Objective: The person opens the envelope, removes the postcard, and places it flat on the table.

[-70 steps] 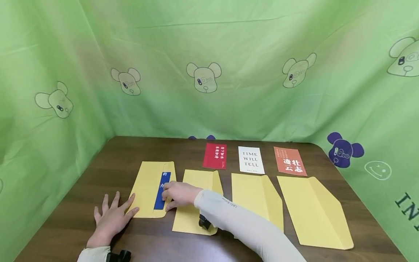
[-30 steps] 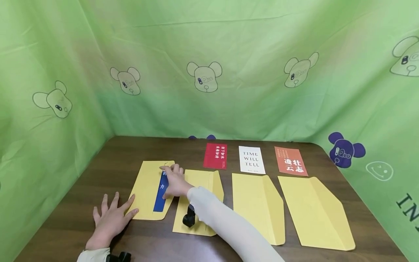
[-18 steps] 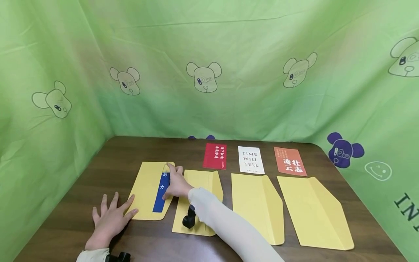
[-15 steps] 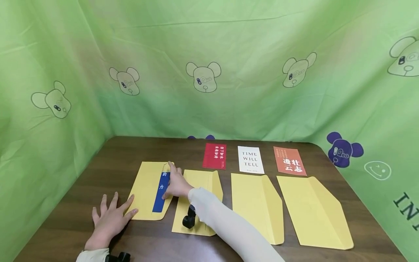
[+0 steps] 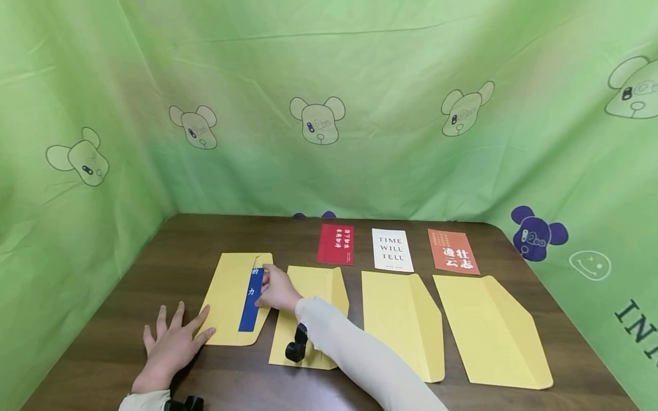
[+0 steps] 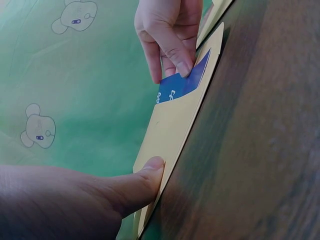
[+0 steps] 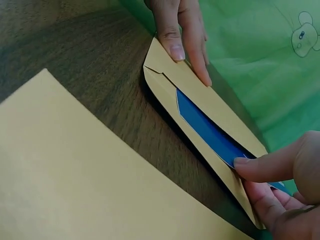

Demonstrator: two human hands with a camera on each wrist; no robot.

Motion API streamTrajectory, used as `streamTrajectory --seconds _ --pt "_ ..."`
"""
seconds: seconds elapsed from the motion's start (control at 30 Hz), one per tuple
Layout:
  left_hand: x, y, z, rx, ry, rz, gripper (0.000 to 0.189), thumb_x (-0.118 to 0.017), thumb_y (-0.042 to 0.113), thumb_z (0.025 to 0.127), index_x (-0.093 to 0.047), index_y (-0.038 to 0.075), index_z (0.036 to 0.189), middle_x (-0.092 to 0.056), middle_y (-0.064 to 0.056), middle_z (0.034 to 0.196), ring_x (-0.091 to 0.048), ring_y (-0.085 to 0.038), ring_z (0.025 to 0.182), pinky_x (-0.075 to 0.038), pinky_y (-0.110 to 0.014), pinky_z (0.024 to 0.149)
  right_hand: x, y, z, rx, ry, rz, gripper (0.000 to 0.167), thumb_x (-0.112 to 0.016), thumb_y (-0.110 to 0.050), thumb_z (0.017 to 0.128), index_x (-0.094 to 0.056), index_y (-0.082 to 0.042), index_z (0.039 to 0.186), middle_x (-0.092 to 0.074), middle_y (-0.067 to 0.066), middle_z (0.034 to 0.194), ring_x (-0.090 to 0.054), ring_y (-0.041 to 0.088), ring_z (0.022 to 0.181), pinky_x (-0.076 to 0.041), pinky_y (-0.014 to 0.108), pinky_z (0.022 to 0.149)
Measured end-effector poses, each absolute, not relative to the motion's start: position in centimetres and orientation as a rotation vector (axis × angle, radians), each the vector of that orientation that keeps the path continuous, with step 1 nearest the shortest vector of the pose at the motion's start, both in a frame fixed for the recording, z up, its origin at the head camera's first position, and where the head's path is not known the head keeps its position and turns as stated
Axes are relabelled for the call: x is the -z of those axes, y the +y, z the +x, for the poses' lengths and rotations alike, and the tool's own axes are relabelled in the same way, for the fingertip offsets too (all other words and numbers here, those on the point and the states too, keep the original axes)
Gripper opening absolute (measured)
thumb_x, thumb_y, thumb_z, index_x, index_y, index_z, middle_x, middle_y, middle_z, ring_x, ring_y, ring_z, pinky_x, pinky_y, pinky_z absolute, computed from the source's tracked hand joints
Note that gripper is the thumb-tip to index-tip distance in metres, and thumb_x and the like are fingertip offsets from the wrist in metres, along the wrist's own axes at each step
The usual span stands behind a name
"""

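A blue card (image 5: 249, 305) with white characters sits partly inside the leftmost yellow envelope (image 5: 226, 297), its strip showing at the opening beside the flap. My right hand (image 5: 279, 289) pinches the card's exposed edge; in the right wrist view the thumb (image 7: 255, 169) lies on the blue surface with the fingers curled opposite. My left hand (image 5: 172, 345) rests spread at the envelope's near left side, its thumb (image 6: 150, 177) on the paper in the left wrist view. The rest of the card is hidden inside the envelope.
To the right lie more yellow envelopes with flaps unfolded: one (image 5: 288, 337) under the right wrist, a middle one (image 5: 393, 319) and the far-right one (image 5: 488, 331). Behind them are a red card (image 5: 336, 245), a white card (image 5: 392, 251) and an orange card (image 5: 452, 252) on the brown table (image 5: 169, 268).
From below the card's middle, my right hand moved up to the envelope's far corner, then back slightly down to pinch the card's edge. The left hand stays in place.
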State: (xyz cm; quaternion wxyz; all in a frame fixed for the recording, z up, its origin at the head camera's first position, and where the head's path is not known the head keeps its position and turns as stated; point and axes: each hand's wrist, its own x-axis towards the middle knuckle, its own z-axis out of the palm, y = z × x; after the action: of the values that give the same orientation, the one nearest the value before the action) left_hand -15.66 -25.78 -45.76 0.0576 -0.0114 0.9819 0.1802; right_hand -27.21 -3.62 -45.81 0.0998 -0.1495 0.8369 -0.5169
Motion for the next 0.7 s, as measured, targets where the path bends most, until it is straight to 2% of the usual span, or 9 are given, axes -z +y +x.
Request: streamTrajectory --seconds 0.4,0.7 --pt "45.77 -25.83 -15.53 -0.534 2.977 -0.038 0.069 -0.05 0.059 0.097 -0.045 0.015 0.15 -0.013 -0.039 0.154 0.005 -0.063 0.138 0.002 -0.081 0.098 45.92 -3.82 -27.2 1.585 2.448 -0.448 0.091 -0.08 0.018 0.062 -0.041 0.012 0.144 -0.054 0.002 0.092 -0.054 0.008 0.069 -0.05 0.02 0.064" --pt "45.71 -25.82 -15.62 -0.538 2.968 -0.031 0.069 -0.05 0.059 0.097 -0.045 0.016 0.15 -0.013 -0.04 0.154 0.006 -0.063 0.138 0.002 -0.081 0.098 45.3 -3.16 -27.46 1.649 2.334 -0.371 0.089 -0.072 0.019 0.064 -0.04 0.01 0.146 -0.052 0.003 0.092 -0.047 0.01 0.063 -0.048 0.022 0.052"
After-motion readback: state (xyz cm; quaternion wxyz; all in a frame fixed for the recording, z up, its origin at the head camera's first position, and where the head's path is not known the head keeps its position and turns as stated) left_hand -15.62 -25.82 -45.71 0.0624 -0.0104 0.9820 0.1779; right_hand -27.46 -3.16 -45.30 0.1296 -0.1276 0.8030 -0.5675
